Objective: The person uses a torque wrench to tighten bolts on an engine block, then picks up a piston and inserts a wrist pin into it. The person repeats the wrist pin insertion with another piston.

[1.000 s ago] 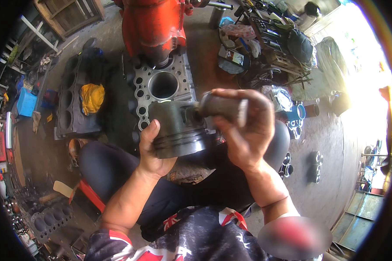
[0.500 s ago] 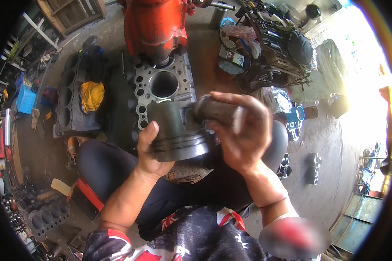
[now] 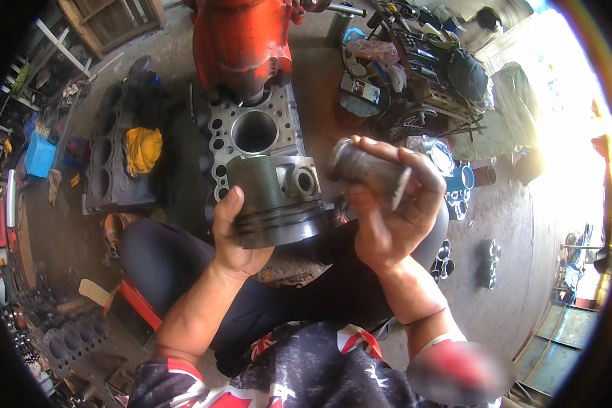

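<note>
My left hand (image 3: pixel 232 238) grips a large metal piston (image 3: pixel 262 190) from its left and underside, the thumb pressed on its side. The ringed end faces down towards me, and the round pin hole faces right. In my right hand (image 3: pixel 404 217) is a flanged metal cylinder (image 3: pixel 368 170), dull grey, held between the thumb and fingers. It tilts and stands apart from the piston, a short way right of the pin hole. Just beyond the piston lies an engine block (image 3: pixel 292 126) with a round open bore; the piston hides its near part.
A red machine head (image 3: pixel 241 41) stands over the block's far end. Left of it sits another engine block (image 3: pixel 102 187) with a yellow cloth (image 3: pixel 143 151) on top. A tool-laden bench (image 3: pixel 432 88) is at the far right. Several metal cylinders stand on the floor at right.
My right hand has moved right with the flanged cylinder, away from the piston, uncovering its pin hole. The left hand and piston have barely shifted.
</note>
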A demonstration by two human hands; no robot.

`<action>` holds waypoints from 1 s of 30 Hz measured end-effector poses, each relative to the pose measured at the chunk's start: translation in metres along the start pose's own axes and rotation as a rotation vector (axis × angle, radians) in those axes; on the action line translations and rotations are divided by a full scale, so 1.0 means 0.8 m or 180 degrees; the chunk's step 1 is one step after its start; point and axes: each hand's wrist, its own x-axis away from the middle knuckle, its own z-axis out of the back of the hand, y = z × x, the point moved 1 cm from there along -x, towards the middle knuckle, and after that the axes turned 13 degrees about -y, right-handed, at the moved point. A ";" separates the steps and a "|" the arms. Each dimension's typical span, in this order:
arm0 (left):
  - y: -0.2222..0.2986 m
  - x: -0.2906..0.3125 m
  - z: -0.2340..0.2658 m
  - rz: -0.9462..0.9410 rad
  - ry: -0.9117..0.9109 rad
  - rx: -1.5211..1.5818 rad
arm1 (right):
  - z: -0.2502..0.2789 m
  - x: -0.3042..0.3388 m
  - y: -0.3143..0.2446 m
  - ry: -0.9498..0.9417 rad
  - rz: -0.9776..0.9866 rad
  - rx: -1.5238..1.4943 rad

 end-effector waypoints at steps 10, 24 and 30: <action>0.000 0.001 0.002 0.0031 0.0311 -0.0008 | 0.000 0.003 0.001 -0.0175 -0.0041 0.0211; -0.002 0.007 0.011 0.0020 0.0218 -0.0083 | -0.006 0.007 0.006 -0.0276 -0.0410 0.0186; 0.001 0.012 0.019 -0.0044 0.0170 0.0055 | 0.019 -0.001 0.003 0.0317 -0.0982 -0.0790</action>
